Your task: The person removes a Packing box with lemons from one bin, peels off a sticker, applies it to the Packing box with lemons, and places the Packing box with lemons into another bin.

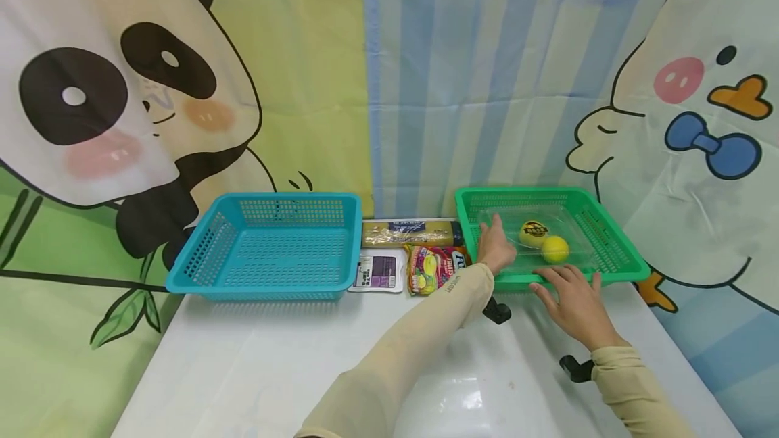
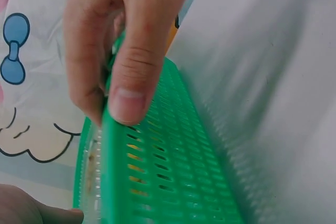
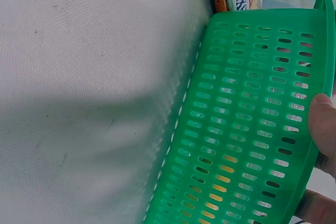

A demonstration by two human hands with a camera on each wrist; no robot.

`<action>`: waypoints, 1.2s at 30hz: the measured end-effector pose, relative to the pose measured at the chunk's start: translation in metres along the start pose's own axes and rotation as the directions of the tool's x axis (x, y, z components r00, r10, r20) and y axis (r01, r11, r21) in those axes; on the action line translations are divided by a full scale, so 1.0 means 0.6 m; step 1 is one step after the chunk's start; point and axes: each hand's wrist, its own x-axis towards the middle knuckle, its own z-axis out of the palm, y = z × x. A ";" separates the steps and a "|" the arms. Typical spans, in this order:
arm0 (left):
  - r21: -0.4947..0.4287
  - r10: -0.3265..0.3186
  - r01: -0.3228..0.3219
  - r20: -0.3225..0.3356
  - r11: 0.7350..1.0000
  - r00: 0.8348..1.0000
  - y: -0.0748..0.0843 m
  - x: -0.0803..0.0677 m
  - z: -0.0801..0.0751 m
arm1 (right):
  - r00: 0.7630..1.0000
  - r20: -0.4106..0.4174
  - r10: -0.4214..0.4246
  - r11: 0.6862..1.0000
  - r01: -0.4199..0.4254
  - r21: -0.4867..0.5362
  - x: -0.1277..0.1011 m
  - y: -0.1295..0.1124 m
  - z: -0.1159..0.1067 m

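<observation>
Pinching the near rim of a green basket [image 1: 615,269] at the desk's far right corner, the left hand [image 1: 496,249] curls over its left end while the right hand [image 1: 575,299] lies spread on the rim. Left wrist: thumb [image 2: 134,51] clamps the rim [image 2: 118,145]. Right wrist: fingertips [image 3: 323,124] touch the perforated wall [image 3: 247,129]. Light, stiff plastic likely; two yellow balls [image 1: 555,249] may roll.

Bare white table [image 1: 304,370] lies open in front; blue basket [image 1: 274,245], snack packets [image 1: 435,268] and green basket [image 1: 608,249] line the back.
</observation>
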 end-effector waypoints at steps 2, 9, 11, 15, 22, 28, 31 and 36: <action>0.004 0.017 -0.017 0.012 1.000 1.000 0.000 -0.002 -0.004 | 1.000 -0.004 -0.003 1.000 0.003 0.005 -0.001 0.000 0.000; 0.026 0.049 -0.051 0.054 0.998 0.997 0.003 -0.010 -0.023 | 1.000 0.015 0.000 1.000 0.000 0.008 -0.003 -0.001 -0.003; 0.026 0.054 -0.056 0.066 0.998 0.996 0.002 -0.012 -0.027 | 1.000 0.029 0.006 1.000 -0.006 0.007 -0.003 -0.002 -0.004; 0.021 0.070 -0.072 0.083 0.997 0.994 0.001 -0.014 -0.039 | 0.998 0.055 0.011 1.000 -0.011 0.004 -0.002 -0.003 -0.007; -0.048 0.067 -0.062 0.102 0.997 0.992 -0.001 -0.025 -0.074 | 0.998 0.060 -0.001 1.000 0.001 0.001 0.000 -0.001 -0.009; -0.079 0.119 -0.110 0.117 0.991 0.986 -0.010 -0.037 -0.113 | 0.998 0.066 -0.003 1.000 0.002 0.021 0.001 -0.001 -0.011; -0.068 0.140 -0.133 0.115 0.989 0.983 -0.016 -0.042 -0.132 | 0.996 0.088 0.005 1.000 -0.007 0.025 0.001 -0.002 -0.014; -0.056 0.156 -0.150 0.116 0.987 0.981 -0.023 -0.053 -0.159 | 0.991 0.132 0.025 1.000 -0.028 0.015 0.004 -0.001 -0.021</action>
